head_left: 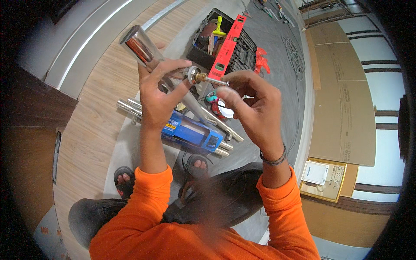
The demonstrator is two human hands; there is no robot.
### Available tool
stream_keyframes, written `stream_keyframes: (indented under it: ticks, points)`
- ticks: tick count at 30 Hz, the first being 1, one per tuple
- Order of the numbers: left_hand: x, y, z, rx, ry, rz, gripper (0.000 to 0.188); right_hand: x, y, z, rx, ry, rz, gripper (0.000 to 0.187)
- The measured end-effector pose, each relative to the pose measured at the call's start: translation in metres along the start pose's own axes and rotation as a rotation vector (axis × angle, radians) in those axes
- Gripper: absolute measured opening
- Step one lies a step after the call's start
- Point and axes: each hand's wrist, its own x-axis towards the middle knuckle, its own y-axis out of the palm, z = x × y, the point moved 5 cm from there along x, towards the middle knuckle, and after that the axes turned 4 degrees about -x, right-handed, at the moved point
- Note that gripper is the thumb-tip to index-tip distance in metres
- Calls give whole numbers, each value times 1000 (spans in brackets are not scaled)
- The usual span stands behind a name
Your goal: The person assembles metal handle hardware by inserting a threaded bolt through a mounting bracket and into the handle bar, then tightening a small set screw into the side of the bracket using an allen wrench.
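My left hand [157, 97] is closed around a thick polished metal tube [145, 50], held tilted in front of me. At its thumb and fingertips sits a round metal fitting [193, 75] with a brass-coloured collar [201, 77]. A thin metal rod [216, 81] sticks out of the collar to the right. The fingers of my right hand [253, 102] are bent around the rod's free end, thumb and forefinger close together. Below the hands lies a blue box [190, 132] with a window, among several shiny metal tubes [223, 125].
An open black toolbox [201, 54] stands beyond my hands, a red spirit level [228, 45] leaning across it. Near it are a yellow-green tool [219, 27] and a red item [261, 60]. A coiled cable [294, 56] lies on the grey floor; cardboard sheets [342, 99] are at right.
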Motion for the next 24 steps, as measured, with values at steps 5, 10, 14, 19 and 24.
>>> stream_keyframes:
  ticks: [5,10,14,19,24]
  points:
    - [1,1,-4,31,9,0,38,-2,-3,-6,-102,81,23,18]
    - [1,2,-3,-48,-69,-25,38,1,-2,-7,-36,25,1,16]
    - [1,3,-4,54,-6,-5,38,-1,-3,-11,-27,62,-11,16]
    - [1,2,-11,30,-27,-10,38,0,-3,-6,-1,-2,-19,15]
    - [-1,-3,-10,61,-27,-20,39,-5,-2,-5,68,123,-6,16]
